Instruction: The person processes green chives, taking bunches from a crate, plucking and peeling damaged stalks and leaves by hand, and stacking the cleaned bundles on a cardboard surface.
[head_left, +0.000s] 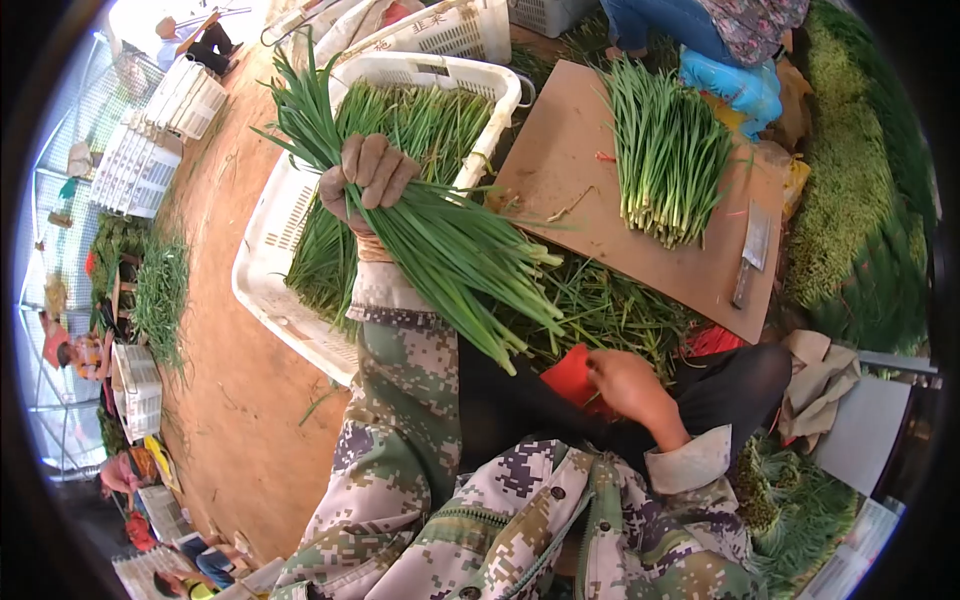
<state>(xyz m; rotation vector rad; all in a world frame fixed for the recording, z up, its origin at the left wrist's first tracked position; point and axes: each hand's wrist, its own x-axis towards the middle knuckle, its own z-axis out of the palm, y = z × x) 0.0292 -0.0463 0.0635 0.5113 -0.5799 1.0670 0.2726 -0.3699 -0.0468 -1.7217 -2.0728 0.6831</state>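
1. The two hands are well apart. The left hand (370, 180), in a brown glove left of centre, is clamped round the middle of a bundle of long green leaves (440, 235); tips point to the upper left, pale ends fan out towards the centre.
2. The right hand (635, 385), bare, is at a red piece (570, 382) over the lap, lower centre; I cannot tell whether its fingers are closed on it.
3. With a single fist holding the bundle and its pale ends splayed, a slack grip could let stalks slide out; too tight a squeeze could bruise the leaves.
4. Behind the bundle, left of centre, a white crate (265, 240) holds many more such leaves, lying loosely; stalks dropped there could mix in.
5. Right of centre, a tilted-looking brown board (560, 130) bears a neat pile of leaves (665, 145) and a knife (752, 255). The knife lies near the board's edge, so a knock could send it off.
6. Loose greens (610, 300) lie below the board.
7. At the top, a printed crate (470, 32) has contents I cannot make out; more white crates (135, 170) stand upper left.
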